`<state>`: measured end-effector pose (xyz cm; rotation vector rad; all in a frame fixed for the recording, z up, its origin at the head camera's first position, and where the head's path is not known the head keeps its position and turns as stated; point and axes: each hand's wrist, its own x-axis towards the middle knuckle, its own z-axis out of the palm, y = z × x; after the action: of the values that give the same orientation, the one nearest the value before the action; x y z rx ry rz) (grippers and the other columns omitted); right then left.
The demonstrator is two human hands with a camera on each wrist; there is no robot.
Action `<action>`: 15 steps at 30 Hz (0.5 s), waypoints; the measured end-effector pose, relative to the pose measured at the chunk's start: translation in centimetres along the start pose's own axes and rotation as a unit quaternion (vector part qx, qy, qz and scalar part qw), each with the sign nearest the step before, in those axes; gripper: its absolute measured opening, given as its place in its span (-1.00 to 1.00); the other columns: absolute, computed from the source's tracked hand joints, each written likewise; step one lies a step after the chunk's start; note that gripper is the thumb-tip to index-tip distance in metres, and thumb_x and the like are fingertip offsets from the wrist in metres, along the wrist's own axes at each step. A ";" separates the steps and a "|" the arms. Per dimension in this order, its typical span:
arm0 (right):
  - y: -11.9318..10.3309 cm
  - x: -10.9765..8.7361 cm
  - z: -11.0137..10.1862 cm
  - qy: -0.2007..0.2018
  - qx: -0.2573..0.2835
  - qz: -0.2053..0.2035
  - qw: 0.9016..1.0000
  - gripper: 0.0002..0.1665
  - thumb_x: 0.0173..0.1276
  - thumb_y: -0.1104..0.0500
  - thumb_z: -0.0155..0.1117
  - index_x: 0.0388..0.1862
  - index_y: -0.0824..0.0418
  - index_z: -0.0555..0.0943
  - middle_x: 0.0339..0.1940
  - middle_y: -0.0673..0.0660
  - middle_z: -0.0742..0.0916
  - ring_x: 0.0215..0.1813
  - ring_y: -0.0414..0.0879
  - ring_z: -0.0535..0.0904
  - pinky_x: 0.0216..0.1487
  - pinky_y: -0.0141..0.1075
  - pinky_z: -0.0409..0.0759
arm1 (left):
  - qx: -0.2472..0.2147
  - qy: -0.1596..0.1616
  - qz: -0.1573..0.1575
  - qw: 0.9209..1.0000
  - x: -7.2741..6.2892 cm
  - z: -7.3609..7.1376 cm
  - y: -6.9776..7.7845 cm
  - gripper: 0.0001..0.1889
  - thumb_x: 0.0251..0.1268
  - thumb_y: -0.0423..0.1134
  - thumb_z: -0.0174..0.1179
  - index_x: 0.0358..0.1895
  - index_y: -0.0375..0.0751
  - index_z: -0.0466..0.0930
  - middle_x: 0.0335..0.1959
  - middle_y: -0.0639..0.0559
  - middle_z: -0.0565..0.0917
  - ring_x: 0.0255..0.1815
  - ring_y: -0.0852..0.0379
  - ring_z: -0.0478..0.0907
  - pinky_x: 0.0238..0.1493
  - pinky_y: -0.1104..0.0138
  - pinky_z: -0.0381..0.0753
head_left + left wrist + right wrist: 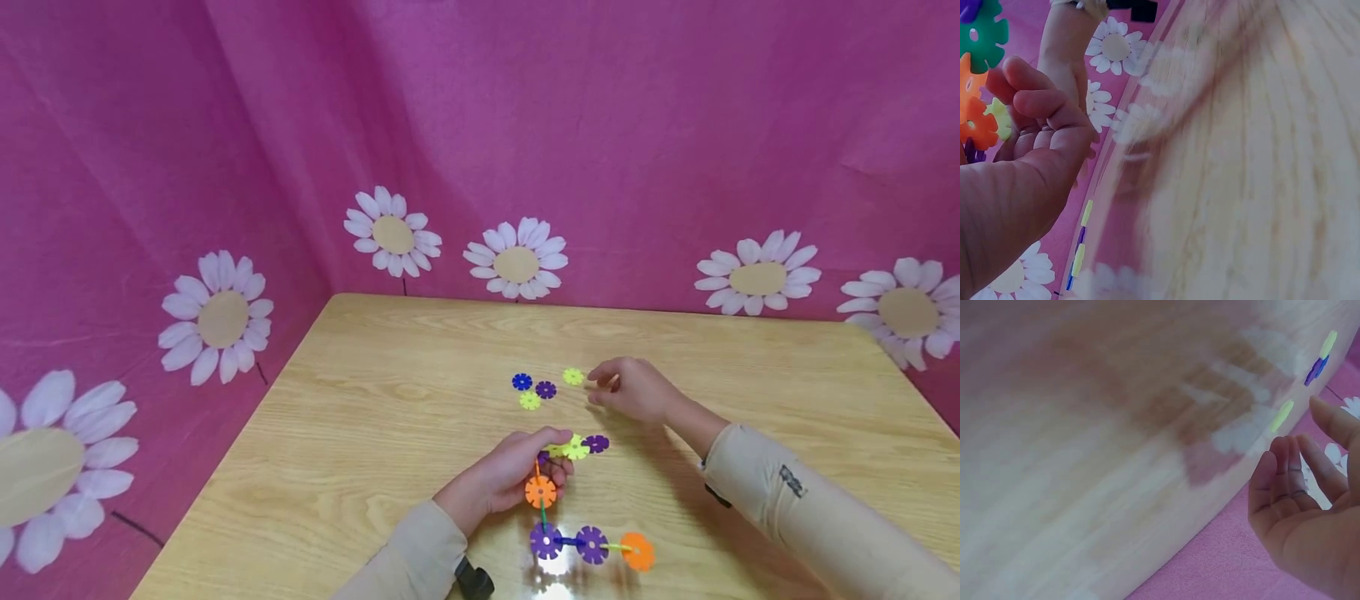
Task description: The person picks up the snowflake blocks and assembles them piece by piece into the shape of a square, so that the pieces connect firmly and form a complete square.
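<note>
My left hand (501, 473) grips a chain of notched plastic snowflake discs by its upper part, thumb on top of a yellow disc (576, 447). A purple disc (596, 444) forms the far end. Below the hand hang an orange disc (541, 492), an edge-on green one, then purple discs (592, 545) and an orange end disc (638, 552). My right hand (636, 390), fingers loosely bent and holding nothing, is just right of a loose yellow disc (573, 377). In the right wrist view its fingertips are close by that yellow disc (1282, 415).
Left of that disc, a blue disc (522, 382), a purple disc (546, 390) and another yellow disc (529, 401) lie grouped on the wooden table (360, 400). A pink cloth (600, 125) with white flowers stands behind the table and along its left side.
</note>
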<state>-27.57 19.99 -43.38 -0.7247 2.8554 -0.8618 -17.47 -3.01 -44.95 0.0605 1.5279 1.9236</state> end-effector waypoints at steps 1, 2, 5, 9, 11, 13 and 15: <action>0.0 0.4 0.1 -0.001 -0.008 0.001 1.000 -0.60 0.28 0.19 0.44 0.03 0.39 0.68 -0.21 0.22 0.77 -0.28 -0.09 0.64 -0.29 -0.28 0.62 | -0.003 -0.002 -0.001 1.000 0.0 -0.1 0.0 -0.47 0.33 0.05 0.17 0.13 -0.35 0.50 -0.50 0.11 0.62 -0.59 0.26 0.55 -0.45 0.47 0.65; -0.1 0.8 0.1 -0.002 -0.014 0.006 1.000 -0.59 0.27 0.18 0.44 0.04 0.38 0.68 -0.20 0.22 0.76 -0.26 -0.07 0.64 -0.25 -0.25 0.63 | -0.006 -0.004 -0.001 1.000 0.0 -0.1 0.0 -0.45 0.33 0.05 0.17 0.17 -0.34 0.48 -0.50 0.11 0.62 -0.59 0.26 0.55 -0.44 0.47 0.65; -0.3 1.7 0.0 -0.009 -0.027 0.014 0.999 -0.54 0.28 0.16 0.44 0.07 0.41 0.65 -0.22 0.22 0.74 -0.25 -0.04 0.62 -0.20 -0.16 0.62 | -0.009 -0.006 0.002 1.000 -0.1 -0.2 -0.1 -0.43 0.34 0.04 0.16 0.22 -0.34 0.45 -0.50 0.11 0.62 -0.59 0.27 0.55 -0.44 0.47 0.65; -0.5 2.5 0.0 -0.022 -0.045 0.024 0.998 -0.49 0.29 0.12 0.44 0.12 0.40 0.63 -0.25 0.18 0.73 -0.28 -0.08 0.57 -0.20 -0.18 0.57 | -0.006 -0.004 0.003 1.000 -0.2 -0.4 -0.1 -0.46 0.34 0.04 0.16 0.17 -0.35 0.48 -0.52 0.12 0.61 -0.60 0.26 0.55 -0.47 0.48 0.64; -0.4 2.9 0.2 -0.027 -0.054 0.026 0.998 -0.48 0.28 0.10 0.44 0.12 0.39 0.63 -0.28 0.16 0.73 -0.31 -0.09 0.55 -0.22 -0.21 0.54 | -0.005 -0.005 0.004 1.000 -0.2 -0.5 0.0 -0.48 0.34 0.03 0.15 0.15 -0.33 0.48 -0.52 0.12 0.61 -0.60 0.26 0.55 -0.48 0.48 0.64; -0.4 3.2 0.4 -0.030 -0.059 0.025 0.997 -0.47 0.28 0.08 0.45 0.13 0.39 0.63 -0.30 0.14 0.72 -0.32 -0.10 0.53 -0.24 -0.24 0.52 | -0.004 -0.007 0.002 1.000 -0.3 -0.6 0.1 -0.49 0.34 0.03 0.15 0.14 -0.33 0.49 -0.52 0.12 0.62 -0.60 0.26 0.55 -0.48 0.48 0.64; -0.3 3.5 0.7 -0.035 -0.061 0.025 0.997 -0.46 0.29 0.08 0.44 0.14 0.39 0.62 -0.34 0.12 0.71 -0.35 -0.11 0.51 -0.28 -0.27 0.48 | -0.002 -0.008 0.001 1.000 -0.3 -0.7 0.1 -0.50 0.35 0.03 0.14 0.11 -0.33 0.50 -0.53 0.12 0.62 -0.60 0.26 0.55 -0.48 0.48 0.64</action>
<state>-30.38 17.81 -43.54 -0.6782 2.8699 -0.6464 -17.57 -3.78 -44.92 0.0746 1.5141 1.9234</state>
